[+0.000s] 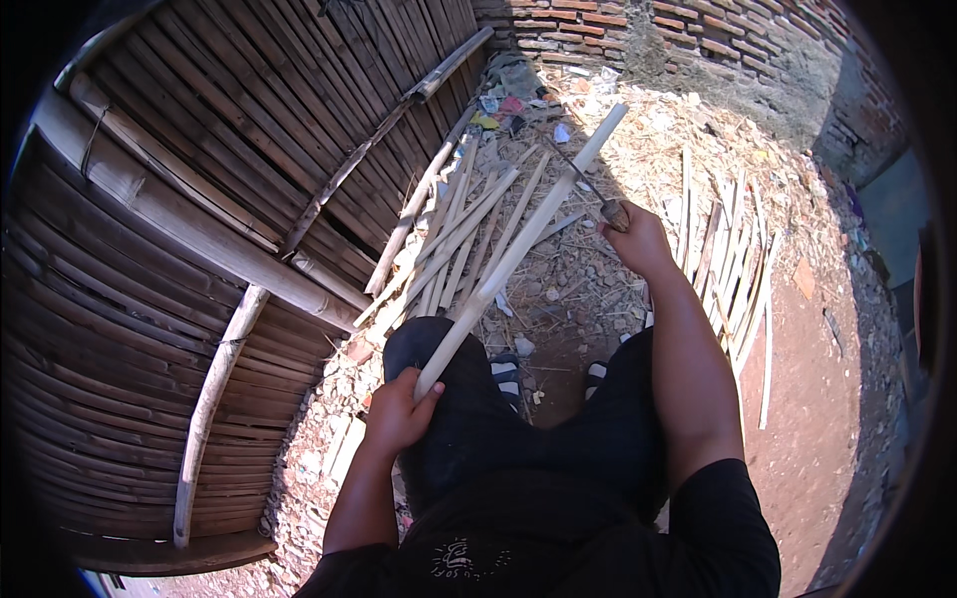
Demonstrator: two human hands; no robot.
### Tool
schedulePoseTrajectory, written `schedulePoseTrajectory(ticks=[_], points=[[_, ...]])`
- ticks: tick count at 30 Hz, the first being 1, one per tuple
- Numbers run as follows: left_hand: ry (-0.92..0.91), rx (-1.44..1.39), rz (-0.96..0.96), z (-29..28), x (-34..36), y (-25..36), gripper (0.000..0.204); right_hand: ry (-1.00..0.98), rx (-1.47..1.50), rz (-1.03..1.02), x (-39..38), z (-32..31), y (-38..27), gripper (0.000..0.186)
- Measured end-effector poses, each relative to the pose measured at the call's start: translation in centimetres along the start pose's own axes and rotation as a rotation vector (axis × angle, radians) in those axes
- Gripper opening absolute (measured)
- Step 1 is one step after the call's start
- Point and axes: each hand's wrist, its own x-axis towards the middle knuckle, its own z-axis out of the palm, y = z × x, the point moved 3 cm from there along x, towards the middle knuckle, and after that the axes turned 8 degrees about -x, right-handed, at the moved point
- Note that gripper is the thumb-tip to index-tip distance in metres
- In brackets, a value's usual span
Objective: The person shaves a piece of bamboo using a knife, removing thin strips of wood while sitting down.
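A long pale bamboo strip point(518, 247) slants from my lap up and away to the right. My left hand point(401, 411) is closed around its near end, beside my left thigh. In my right hand point(636, 242) is the wooden handle of a knife point(614, 211), gripped with the fingers wrapped round it. The thin dark blade points up and to the left and meets or crosses the strip below its far end; whether it cuts into it I cannot tell.
Split bamboo strips point(454, 234) lie in a pile at left, and another bundle point(733, 264) lies at right. A slatted bamboo wall point(229, 130) rises on the left. Beyond the shavings and litter stands a brick wall point(688, 40). My sandalled feet point(506, 377) rest on dirt.
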Motion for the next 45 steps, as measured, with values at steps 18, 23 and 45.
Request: schedulePoseTrajectory(ticks=[18, 23, 45], points=[[0.008, 0.0, -0.021, -0.1, -0.1, -0.5, 0.039, -0.329, -0.193, -0.587, -3.5, 3.1, -6.1, 0.03], [-0.002, -0.019, -0.021, -0.2, -0.1, 0.2, 0.039, -0.017, -0.138, -0.076, -0.8, 0.3, -2.0, 0.035], [-0.021, -0.023, -0.036, -0.3, 0.0, 0.2, 0.039, 0.073, -0.063, -0.024, -0.1, 0.4, -0.6, 0.034]])
